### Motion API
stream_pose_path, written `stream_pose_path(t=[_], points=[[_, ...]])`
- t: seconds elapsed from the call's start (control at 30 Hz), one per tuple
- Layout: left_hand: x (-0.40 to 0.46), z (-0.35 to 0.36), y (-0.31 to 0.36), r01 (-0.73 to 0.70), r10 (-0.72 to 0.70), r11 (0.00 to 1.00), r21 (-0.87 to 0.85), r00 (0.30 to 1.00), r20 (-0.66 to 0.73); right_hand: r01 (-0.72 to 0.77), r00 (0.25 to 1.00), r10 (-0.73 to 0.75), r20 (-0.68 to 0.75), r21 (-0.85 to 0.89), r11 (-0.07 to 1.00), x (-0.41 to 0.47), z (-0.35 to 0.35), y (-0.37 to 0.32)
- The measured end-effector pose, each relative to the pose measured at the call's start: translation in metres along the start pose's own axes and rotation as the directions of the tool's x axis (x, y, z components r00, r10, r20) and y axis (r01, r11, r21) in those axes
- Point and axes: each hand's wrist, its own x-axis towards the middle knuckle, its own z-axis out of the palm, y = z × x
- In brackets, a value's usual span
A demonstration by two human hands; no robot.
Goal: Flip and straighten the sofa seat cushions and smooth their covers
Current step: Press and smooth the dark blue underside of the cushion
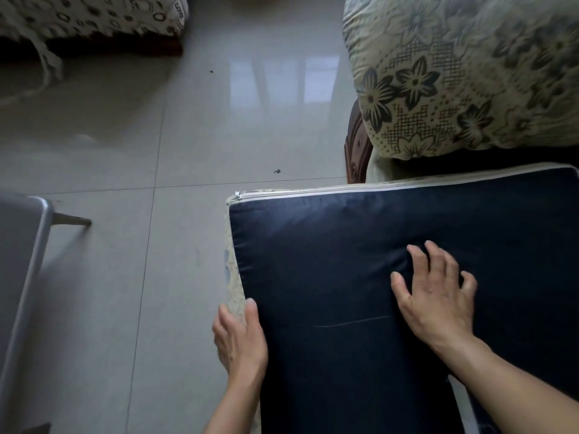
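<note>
Left hand (239,336) grips cushion (376,277) side edge at 9 o'clock, thumb on top. Right hand (435,296) flat, fingers spread, pressing navy face, pointing 12. Cushion lies lower right, zipper edge (313,193) at 12; long axis unclear.

Glossy grey tile floor (194,126) w/ window glare. Grey metal table (22,245) far left. Patterned sofa (94,20) top left; carved wood frame (357,151) centre right.
</note>
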Motion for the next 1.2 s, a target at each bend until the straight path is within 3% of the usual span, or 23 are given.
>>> stream_pose_path(t=[0.07,0.13,0.2,0.3,0.33,0.37,0.4,0.43,0.47,0.5,0.57,0.67,0.7,0.73,0.8,0.83,0.9,0.93,1.0,1.07,1.1,1.17,1.2], points=[[-0.001,0.001,0.033,-0.336,0.342,0.936,0.104,0.938,-0.05,0.005,1.0,-0.006,0.007,0.044,0.999,0.003,-0.006,-0.009],[0.006,0.005,0.075,-0.566,0.567,0.8,0.202,0.822,0.055,0.103,0.992,-0.11,0.056,0.115,0.988,0.015,-0.016,-0.029],[0.016,0.004,0.123,-0.665,0.664,0.714,0.218,0.743,0.091,0.288,0.957,-0.282,-0.061,0.24,0.927,0.04,-0.037,-0.062],[0.034,-0.005,0.165,-0.744,0.768,0.638,0.2,0.594,-0.24,0.475,0.838,-0.301,-0.455,0.335,0.814,0.081,-0.077,-0.113],[0.041,-0.002,0.163,-0.748,0.788,0.612,0.258,0.548,-0.281,0.478,0.819,-0.292,-0.494,0.306,0.824,0.089,-0.076,-0.118],[0.048,0.006,0.152,-0.744,0.825,0.564,0.36,0.532,-0.192,0.464,0.841,-0.346,-0.416,0.224,0.857,0.094,-0.066,-0.117],[0.053,0.017,0.137,-0.743,0.831,0.488,0.458,0.556,0.017,0.443,0.883,-0.414,-0.224,0.1,0.891,0.092,-0.048,-0.111],[0.057,0.026,0.121,-0.735,0.748,0.433,0.522,0.616,0.248,0.434,0.9,-0.433,0.043,-0.024,0.901,0.087,-0.027,-0.101],[0.061,0.031,0.112,-0.721,0.62,0.428,0.545,0.673,0.403,0.424,0.884,-0.39,0.258,-0.09,0.901,0.083,-0.01,-0.094],[0.066,0.032,0.112,-0.708,0.554,0.447,0.546,0.699,0.452,0.401,0.869,-0.351,0.348,-0.083,0.912,0.084,-0.001,-0.092],[0.065,0.024,0.132,-0.711,0.624,0.489,0.506,0.69,0.367,0.355,0.899,-0.345,0.269,0.012,0.935,0.09,-0.011,-0.1],[0.046,0.019,0.163,-0.766,0.822,0.531,0.363,0.57,0.0,0.337,0.934,-0.315,-0.166,0.12,0.934,0.099,-0.042,-0.102],[0.038,0.026,0.164,-0.793,0.846,0.522,0.315,0.528,-0.072,0.335,0.909,-0.281,-0.307,0.138,0.932,0.098,-0.042,-0.09],[0.031,0.038,0.16,-0.818,0.865,0.485,0.308,0.501,-0.031,0.319,0.901,-0.256,-0.35,0.135,0.938,0.095,-0.039,-0.074],[0.026,0.064,0.141,-0.841,0.81,0.365,0.4,0.499,0.308,0.319,0.945,-0.317,-0.076,0.013,0.948,0.086,-0.023,-0.041],[0.028,0.073,0.136,-0.822,0.708,0.328,0.466,0.54,0.454,0.323,0.943,-0.316,0.106,-0.052,0.945,0.083,-0.014,-0.027],[0.035,0.082,0.154,-0.772,0.618,0.324,0.547,0.611,0.495,0.303,0.916,-0.28,0.288,-0.036,0.952,0.096,-0.009,-0.02],[0.03,0.081,0.169,-0.76,0.641,0.325,0.563,0.614,0.46,0.277,0.921,-0.273,0.279,0.026,0.96,0.102,-0.016,-0.024],[0.009,0.077,0.199,-0.795,0.794,0.326,0.511,0.523,0.308,0.244,0.966,-0.252,0.055,0.119,0.962,0.115,-0.038,-0.035],[-0.018,0.085,0.205,-0.897,0.897,0.375,0.235,0.415,0.15,0.236,0.946,-0.188,-0.264,0.162,0.958,0.116,-0.047,-0.022],[-0.028,0.094,0.199,-0.925,0.907,0.355,0.138,0.377,0.188,0.218,0.935,-0.162,-0.317,0.149,0.965,0.112,-0.044,-0.008],[-0.033,0.115,0.173,-0.933,0.831,0.268,0.241,0.351,0.433,0.185,0.981,-0.181,-0.072,0.052,0.981,0.097,-0.029,0.021],[-0.027,0.126,0.167,-0.912,0.756,0.21,0.352,0.379,0.533,0.182,0.979,-0.182,0.091,0.008,0.983,0.094,-0.02,0.034]])
